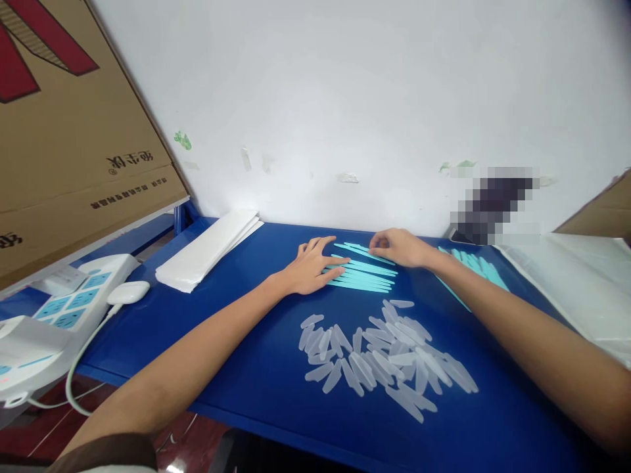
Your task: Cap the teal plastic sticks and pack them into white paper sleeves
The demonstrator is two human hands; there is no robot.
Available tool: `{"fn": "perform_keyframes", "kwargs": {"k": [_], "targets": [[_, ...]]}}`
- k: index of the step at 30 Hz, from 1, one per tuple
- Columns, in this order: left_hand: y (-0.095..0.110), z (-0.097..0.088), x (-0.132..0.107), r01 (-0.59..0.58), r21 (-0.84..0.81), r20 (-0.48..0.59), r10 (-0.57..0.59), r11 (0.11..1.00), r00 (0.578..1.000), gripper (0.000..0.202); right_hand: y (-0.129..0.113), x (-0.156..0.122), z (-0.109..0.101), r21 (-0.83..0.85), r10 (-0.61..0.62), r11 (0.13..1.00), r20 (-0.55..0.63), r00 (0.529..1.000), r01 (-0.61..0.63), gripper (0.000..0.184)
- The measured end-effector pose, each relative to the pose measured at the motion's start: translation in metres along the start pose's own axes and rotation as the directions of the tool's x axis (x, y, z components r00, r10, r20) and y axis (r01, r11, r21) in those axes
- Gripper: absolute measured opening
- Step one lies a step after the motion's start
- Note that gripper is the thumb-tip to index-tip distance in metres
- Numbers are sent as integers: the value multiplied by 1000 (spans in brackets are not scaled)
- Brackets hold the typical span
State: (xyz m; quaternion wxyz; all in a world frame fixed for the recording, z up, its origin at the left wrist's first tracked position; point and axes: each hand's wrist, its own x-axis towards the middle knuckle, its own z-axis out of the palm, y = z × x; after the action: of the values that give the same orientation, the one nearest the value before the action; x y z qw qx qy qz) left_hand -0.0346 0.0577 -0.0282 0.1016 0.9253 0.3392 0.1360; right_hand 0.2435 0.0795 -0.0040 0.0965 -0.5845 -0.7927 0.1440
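Observation:
Several thin turquoise sticks with pointed ends (365, 281) lie side by side on the blue table. My left hand (311, 266) rests at their left ends, its fingers spread and touching a few of them. Over the far side of the row, my right hand (400, 247) is closed in a pinch on the end of a turquoise stick (367, 252); its fingertips partly hide the grip. Nearer to me lies a loose pile of translucent white flat pieces (389, 351), tapered in shape. More turquoise sticks (478, 265) lie beyond my right forearm.
A folded white stack (210, 249) lies on the left of the blue table (246, 381). A power strip (83, 302) with a white plug and cable stands at the left edge. Clear plastic bags (566, 282) lie on the right. A large cardboard box (79, 131) rises at left.

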Motion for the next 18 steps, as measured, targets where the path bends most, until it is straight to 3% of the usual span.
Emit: {"fn": "perform_keyframes", "kwargs": {"k": [4,9,11,14,18], "targets": [[0,1,-1,-6,-43,-34,4,999,999,55,-10,-1,3,43,9,999,-7,1000,-9,27],[-2,2,0,23,-75,-47,-27,997,999,61,-27,-7,1,126,-96,988,4,995,94,33],[-2,2,0,33,-70,-31,-36,997,999,61,-26,-12,-14,131,-89,987,-60,994,96,36],[-2,2,1,40,-69,-2,-40,997,999,61,-8,-25,-48,2,28,1000,-168,985,-28,34],[-3,2,2,45,-97,-21,-47,994,999,59,28,-48,-82,-232,213,943,-138,967,-241,30]]}}
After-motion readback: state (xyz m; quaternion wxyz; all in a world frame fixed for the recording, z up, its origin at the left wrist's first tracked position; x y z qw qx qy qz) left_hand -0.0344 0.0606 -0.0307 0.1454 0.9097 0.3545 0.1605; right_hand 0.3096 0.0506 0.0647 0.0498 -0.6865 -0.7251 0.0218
